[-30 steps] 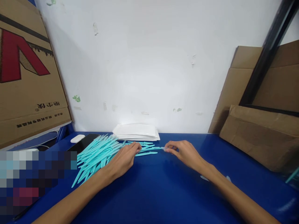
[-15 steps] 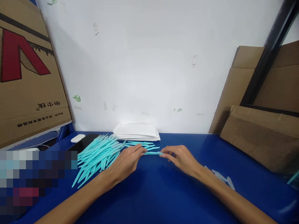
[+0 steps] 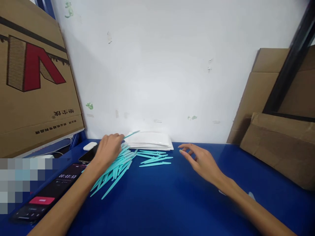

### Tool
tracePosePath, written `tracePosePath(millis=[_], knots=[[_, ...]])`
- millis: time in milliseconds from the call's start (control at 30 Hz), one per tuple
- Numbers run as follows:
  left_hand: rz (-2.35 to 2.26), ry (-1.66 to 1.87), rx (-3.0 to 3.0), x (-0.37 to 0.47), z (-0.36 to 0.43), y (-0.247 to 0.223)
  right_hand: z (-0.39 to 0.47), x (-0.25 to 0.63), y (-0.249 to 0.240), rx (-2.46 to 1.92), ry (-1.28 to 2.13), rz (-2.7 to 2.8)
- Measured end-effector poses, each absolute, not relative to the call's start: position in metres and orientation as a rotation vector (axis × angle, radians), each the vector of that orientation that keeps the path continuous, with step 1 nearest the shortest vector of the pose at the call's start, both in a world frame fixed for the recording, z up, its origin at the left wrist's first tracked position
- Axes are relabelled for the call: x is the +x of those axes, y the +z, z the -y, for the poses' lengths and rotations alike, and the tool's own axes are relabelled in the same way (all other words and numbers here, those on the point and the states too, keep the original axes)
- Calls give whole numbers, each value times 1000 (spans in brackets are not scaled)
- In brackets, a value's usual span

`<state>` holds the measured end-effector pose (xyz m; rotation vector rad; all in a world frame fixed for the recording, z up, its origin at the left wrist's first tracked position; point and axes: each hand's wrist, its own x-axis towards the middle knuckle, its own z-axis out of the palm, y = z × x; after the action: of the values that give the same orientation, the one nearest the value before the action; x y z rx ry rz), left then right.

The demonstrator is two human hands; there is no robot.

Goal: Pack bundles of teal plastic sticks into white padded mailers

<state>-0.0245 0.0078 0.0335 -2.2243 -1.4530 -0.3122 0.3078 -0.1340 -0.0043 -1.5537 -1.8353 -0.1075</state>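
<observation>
Our left hand (image 3: 110, 149) has moved over the teal pile (image 3: 120, 161), pinching one stick (image 3: 132, 134), best lifted clear; our right hand (image 3: 203, 161) gapes empty.

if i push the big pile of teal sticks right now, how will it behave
The pile of teal sticks would probably slide apart, since they overlap loosely. Each is likely light, being so slim, and fairly stiff: the stick jutting from the left hand looks straight.
</observation>
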Motion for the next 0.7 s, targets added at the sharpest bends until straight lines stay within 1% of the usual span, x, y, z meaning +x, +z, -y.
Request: tracePosePath(millis=[100, 267, 500, 700], knots=[[1748, -202, -2143, -54, -26, 36, 134, 309, -6, -1548, -113, 1858], [1930, -141, -2128, -76, -33, 32, 133, 309, -9, -1557, -133, 1942], [1998, -80, -2204, -71, -26, 33, 132, 312, -8, -1591, -134, 1957], [1953, -179, -2171, -67, -28, 31, 132, 313, -10, -1594, -138, 1974]])
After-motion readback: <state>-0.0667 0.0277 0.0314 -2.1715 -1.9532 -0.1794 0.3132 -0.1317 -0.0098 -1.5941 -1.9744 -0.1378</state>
